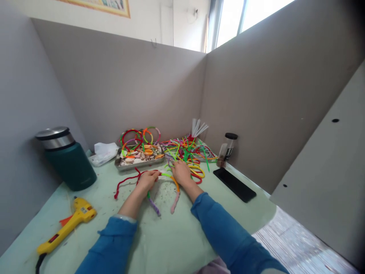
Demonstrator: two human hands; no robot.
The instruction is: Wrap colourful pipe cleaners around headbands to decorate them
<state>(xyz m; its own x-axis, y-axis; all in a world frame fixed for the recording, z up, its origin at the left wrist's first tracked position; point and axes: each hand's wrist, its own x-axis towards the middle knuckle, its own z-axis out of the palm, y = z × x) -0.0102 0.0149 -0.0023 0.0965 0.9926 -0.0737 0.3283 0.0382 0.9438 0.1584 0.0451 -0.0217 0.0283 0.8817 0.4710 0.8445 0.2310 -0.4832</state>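
Note:
Between the finger and thumb of my left hand (148, 180) is a curved band wrapped in fuzzy pipe cleaners (176, 187), open end toward me. It runs through pink, orange, lime, red, green and purple sections. A loose red pipe cleaner (125, 180) trails from it to the left. My right hand (182, 174) reaches past the band to the near edge of a tangled heap of coloured pipe cleaners (185, 150). Its fingertips are lost among lavender strands, so whether they grip one cannot be told.
Behind my left hand, a metal tray (142, 166) holds shell-like pieces, with finished wrapped bands (131, 139) on top. A yellow glue gun (70, 226) and green tumbler (67, 163) stand left. Right are a black phone (234, 184), clear bottle (227, 150) and white sticks (198, 128). Partitions enclose the table.

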